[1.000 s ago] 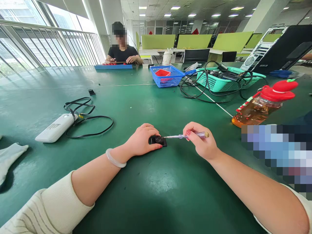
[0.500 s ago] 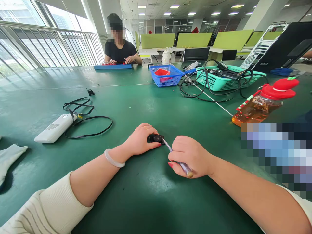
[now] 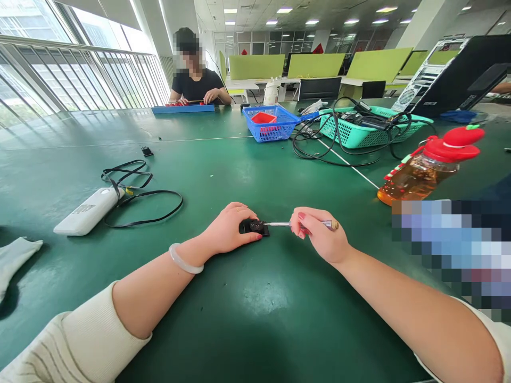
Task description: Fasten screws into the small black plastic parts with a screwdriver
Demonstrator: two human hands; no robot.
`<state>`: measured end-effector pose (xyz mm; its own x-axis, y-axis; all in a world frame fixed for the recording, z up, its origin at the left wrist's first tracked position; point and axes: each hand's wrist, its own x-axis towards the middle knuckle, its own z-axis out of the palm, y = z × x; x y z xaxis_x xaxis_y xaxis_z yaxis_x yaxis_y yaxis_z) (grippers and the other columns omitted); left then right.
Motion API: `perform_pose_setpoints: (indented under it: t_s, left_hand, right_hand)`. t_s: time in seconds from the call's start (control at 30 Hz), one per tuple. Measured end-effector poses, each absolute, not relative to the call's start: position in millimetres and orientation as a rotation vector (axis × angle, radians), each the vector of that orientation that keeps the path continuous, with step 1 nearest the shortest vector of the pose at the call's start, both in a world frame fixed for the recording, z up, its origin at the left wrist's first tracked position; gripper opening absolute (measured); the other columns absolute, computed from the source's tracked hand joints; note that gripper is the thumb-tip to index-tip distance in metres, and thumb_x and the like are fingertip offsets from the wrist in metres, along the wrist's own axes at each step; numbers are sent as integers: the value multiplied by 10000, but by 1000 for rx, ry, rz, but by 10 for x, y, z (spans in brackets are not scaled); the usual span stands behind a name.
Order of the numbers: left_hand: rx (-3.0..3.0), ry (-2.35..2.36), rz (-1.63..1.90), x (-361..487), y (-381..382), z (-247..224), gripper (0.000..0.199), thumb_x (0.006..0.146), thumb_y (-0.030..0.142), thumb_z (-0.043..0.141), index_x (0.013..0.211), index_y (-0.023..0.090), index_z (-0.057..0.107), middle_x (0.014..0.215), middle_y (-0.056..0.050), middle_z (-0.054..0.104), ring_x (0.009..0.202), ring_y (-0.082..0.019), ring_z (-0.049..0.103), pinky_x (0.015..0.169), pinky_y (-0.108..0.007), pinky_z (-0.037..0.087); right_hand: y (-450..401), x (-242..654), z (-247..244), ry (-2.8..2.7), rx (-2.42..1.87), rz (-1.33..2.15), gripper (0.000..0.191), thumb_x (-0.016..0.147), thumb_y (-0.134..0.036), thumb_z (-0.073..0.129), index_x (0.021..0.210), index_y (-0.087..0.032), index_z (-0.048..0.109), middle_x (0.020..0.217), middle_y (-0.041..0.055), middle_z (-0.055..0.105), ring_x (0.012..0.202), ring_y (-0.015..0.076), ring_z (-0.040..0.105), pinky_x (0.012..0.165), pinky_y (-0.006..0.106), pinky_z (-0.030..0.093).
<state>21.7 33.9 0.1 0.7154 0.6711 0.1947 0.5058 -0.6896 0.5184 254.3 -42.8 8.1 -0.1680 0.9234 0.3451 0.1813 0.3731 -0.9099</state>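
On the green table (image 3: pixel 255 319) lies a small black part (image 3: pixel 258 227), gripped at its left side between the thumb and fingers of my left hand (image 3: pixel 229 229). My right hand (image 3: pixel 321 231) is wrapped round the handle of a thin screwdriver-like tool (image 3: pixel 279 224), which points left and lies nearly level. Its metal tip meets the right side of the black part. What the tip touches exactly is too small to tell.
A white power bank (image 3: pixel 90 211) with a black cord lies left. Ahead are a blue basket (image 3: pixel 271 130), a green basket (image 3: pixel 353 135) with cables, and a red-lidded bottle (image 3: pixel 419 178) at right. A person (image 3: pixel 197 85) sits across the table.
My right hand has moved up and right and turned over. The tool has swung from a downward slant to nearly level, its tip still at the black part. My left hand has hardly moved.
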Motion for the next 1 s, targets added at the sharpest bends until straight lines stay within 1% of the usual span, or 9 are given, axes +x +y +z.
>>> perform_pose_setpoints:
  t_s: [0.13,0.33,0.4,0.5,0.57,0.63,0.77,0.9,1.0]
  left_hand:
    - [2479,914,509,216,341,2,298,765,426,721,993,241,671,1118,-53,698,1217,-299,506,1063,-477,412]
    - [2479,921,497,224,346,2,298,768,423,717,998,239,673,1110,-54,698,1204,-299,517,1042,-465,426]
    - [2481,916,498,224,345,5,313,769,434,719,1006,236,672,1108,-56,699,1202,-299,515,1046,-468,423]
    - [2483,899,503,224,340,15,299,771,429,720,999,240,677,1107,-56,700,1201,-297,519,1054,-476,418]
    - [2485,896,506,225,337,19,280,772,419,718,987,244,681,1113,-56,698,1207,-298,520,1057,-478,418]
    - [2485,898,508,224,336,17,283,772,422,716,990,246,680,1119,-55,696,1217,-302,515,1060,-481,418]
    - [2480,897,524,222,337,9,296,765,424,725,996,245,681,1112,-59,698,1212,-305,514,1055,-486,425]
    - [2483,901,514,221,335,13,296,769,416,722,1004,241,680,1129,-61,692,1215,-305,509,1053,-479,425]
    - [2487,902,504,220,337,14,297,776,417,716,1012,241,674,1139,-63,687,1213,-303,507,1053,-478,421]
  right_hand:
    - [-367,2530,2,-1400,-968,1066,394,912,-337,452,556,-201,555,519,-2,456,572,154,421,607,320,340]
    - [-382,2370,59,-1234,-866,1353,400,846,-404,545,511,-190,588,467,-2,452,505,139,415,577,322,365]
    - [-381,2372,83,-1191,-821,1322,452,858,-474,562,503,-196,579,447,-12,411,505,139,415,570,316,366]
    - [-352,2454,84,-1197,-856,1098,565,833,-617,607,464,-195,540,457,-16,387,504,125,400,531,298,324]
    - [-330,2513,64,-1195,-929,991,590,822,-632,628,449,-195,492,465,-25,355,498,117,381,514,292,305]
    - [-322,2539,45,-1220,-1001,946,535,839,-614,624,517,-199,523,479,-34,361,487,109,367,497,283,292]
    - [-353,2492,52,-1288,-1142,939,377,829,-583,657,754,-220,587,489,-58,437,458,105,402,473,263,313]
    - [-387,2442,96,-1312,-1190,898,385,722,-555,767,788,-213,602,569,-38,528,498,109,456,469,251,362]
    - [-387,2449,101,-1327,-1190,912,402,702,-567,773,798,-210,615,582,-33,531,506,112,456,462,250,365]
